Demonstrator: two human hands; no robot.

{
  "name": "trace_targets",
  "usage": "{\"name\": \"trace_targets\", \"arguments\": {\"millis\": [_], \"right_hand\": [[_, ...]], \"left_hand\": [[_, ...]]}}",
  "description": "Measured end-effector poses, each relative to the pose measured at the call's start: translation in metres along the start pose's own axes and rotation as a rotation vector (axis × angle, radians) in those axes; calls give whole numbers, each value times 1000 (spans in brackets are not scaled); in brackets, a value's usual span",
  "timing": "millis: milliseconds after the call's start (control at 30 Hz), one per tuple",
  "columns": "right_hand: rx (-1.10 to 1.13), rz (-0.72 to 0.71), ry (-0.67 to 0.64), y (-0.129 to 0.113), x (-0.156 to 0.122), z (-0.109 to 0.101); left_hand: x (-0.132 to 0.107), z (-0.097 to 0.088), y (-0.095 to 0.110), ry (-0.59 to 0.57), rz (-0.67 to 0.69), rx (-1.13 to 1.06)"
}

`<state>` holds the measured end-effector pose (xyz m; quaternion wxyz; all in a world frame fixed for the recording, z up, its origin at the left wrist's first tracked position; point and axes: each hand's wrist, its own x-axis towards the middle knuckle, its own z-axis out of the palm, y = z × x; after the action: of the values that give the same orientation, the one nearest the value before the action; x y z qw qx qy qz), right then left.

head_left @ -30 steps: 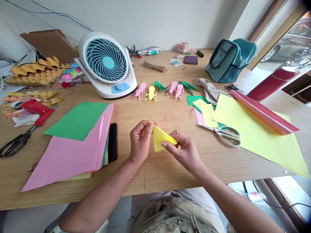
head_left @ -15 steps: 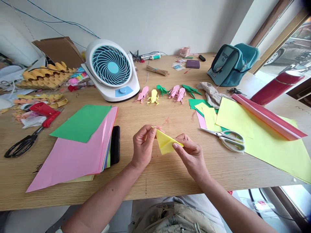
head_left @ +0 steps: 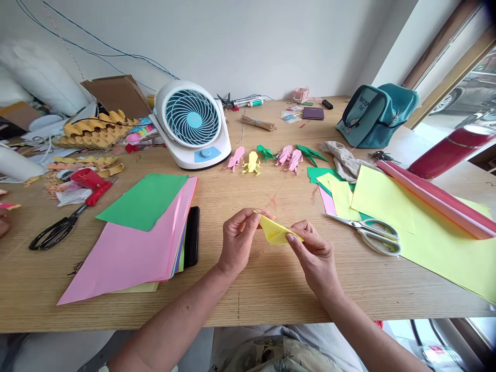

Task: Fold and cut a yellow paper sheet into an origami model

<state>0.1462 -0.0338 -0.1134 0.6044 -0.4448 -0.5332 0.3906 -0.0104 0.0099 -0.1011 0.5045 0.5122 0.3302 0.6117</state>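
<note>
A folded piece of yellow paper [head_left: 274, 232] is stretched between my two hands, above the wooden table [head_left: 248, 297]. My left hand [head_left: 239, 237] pinches its upper left corner between thumb and fingers. At the right end, my right hand [head_left: 314, 248] grips it with the thumb on the near side. Beyond the hands stand several folded paper figures, among them a yellow one [head_left: 252, 163], a green one [head_left: 265, 152] and a pink one [head_left: 236, 158]. White-handled scissors [head_left: 374, 235] lie to the right of my right hand.
Left are stacked coloured sheets [head_left: 132, 253], a black phone [head_left: 191, 236] and black-handled scissors [head_left: 58, 232]. A fan [head_left: 191, 121] stands behind. Yellow sheets [head_left: 437, 258], a red roll [head_left: 437, 199], a red bottle [head_left: 451, 152] and a teal bag [head_left: 375, 116] are right. Another person's hand [head_left: 3, 222] shows far left.
The view has turned slightly left, shifting everything rightward. The yellow paper's lower flap looks shallower, tilted between my hands, which keep their grip. Another person's hand has come into view at the left edge.
</note>
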Motion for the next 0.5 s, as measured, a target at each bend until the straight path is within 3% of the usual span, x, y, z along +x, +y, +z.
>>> {"name": "trace_targets", "arguments": {"millis": [500], "right_hand": [[-16,20,32,1,0,1]], "left_hand": [[0,-1,3,-5,20,69]]}}
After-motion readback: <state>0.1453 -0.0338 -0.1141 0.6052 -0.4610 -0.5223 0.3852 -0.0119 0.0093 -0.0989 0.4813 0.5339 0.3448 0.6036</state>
